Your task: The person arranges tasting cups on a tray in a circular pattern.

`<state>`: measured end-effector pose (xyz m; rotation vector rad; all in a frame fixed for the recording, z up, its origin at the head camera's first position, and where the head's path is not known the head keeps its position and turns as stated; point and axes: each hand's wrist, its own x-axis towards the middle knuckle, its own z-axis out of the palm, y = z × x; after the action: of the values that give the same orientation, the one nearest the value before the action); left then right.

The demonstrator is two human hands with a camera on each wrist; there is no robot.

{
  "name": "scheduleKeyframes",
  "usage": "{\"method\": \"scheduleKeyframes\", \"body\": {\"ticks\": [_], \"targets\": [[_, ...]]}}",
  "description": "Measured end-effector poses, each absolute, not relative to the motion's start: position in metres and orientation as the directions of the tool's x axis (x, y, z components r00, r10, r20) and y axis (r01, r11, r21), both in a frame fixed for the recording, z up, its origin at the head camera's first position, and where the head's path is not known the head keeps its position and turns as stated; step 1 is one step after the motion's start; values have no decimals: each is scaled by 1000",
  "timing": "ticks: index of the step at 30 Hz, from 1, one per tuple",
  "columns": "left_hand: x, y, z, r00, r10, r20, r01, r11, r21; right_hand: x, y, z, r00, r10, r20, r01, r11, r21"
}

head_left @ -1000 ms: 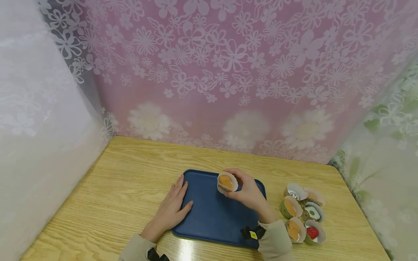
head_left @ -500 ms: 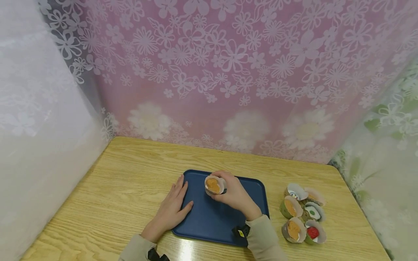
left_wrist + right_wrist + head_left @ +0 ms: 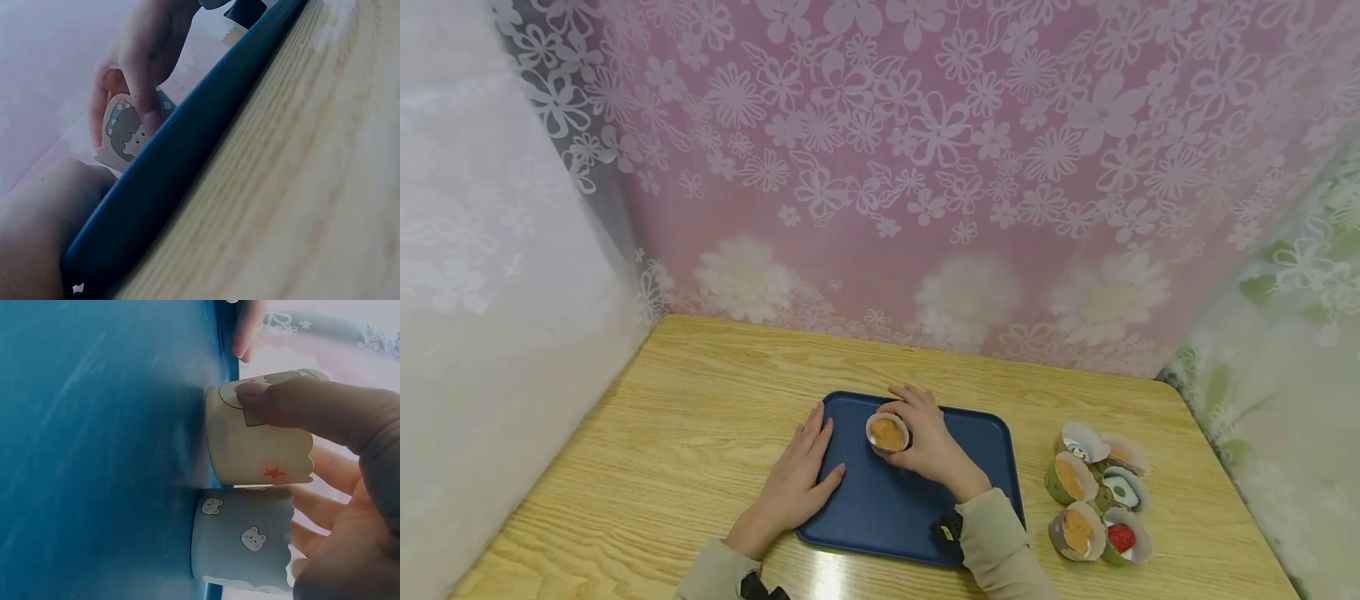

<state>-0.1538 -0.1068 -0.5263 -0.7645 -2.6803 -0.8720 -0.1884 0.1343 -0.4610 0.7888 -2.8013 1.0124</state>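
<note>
My right hand (image 3: 931,443) holds a cupcake (image 3: 886,433) with an orange top in a paper cup, over the upper left part of a dark blue tray (image 3: 880,517). In the right wrist view the thumb lies on its cream cup (image 3: 269,453), which stands with its base at the tray surface. Right beside it is a blue-grey paper cup (image 3: 240,540) with bear faces, hidden behind the hand in the head view. The left wrist view shows a cartoon face on the held cup (image 3: 128,134). My left hand (image 3: 790,479) rests with extended fingers along the tray's left edge.
Several more cupcakes stand grouped on the wooden table (image 3: 715,383) right of the tray, among them a green-cupped orange one (image 3: 1070,479) and a red-topped one (image 3: 1122,537). A pink floral curtain (image 3: 880,183) hangs behind the table, with pale curtains at both sides.
My right hand has moved left across the tray with the cupcake and come down lower, its fingers now a little more spread. The left hand stays where it was.
</note>
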Motion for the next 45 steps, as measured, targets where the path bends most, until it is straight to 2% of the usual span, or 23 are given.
{"method": "scheduleKeyframes", "body": {"ticks": [12,19,28,40,45], "targets": [[-154,-107,-527,-846,413,336,532,685,497,-187,133,-460,-890,-425,162,-438,706,-557],[-155,-108,-526,-853,418,312,522,687,506,-186,136,-451,-865,-476,160,-478,683,-552],[-153,-107,-525,-858,409,312,514,682,520,-174,148,-420,-883,-454,119,-400,596,-697],[-154,-106,-525,-861,410,299,508,682,526,-156,191,-380,-899,-371,233,-414,544,-730],[-154,-106,-526,-858,411,307,513,682,521,-148,217,-369,-914,-323,246,-394,561,-728]]}}
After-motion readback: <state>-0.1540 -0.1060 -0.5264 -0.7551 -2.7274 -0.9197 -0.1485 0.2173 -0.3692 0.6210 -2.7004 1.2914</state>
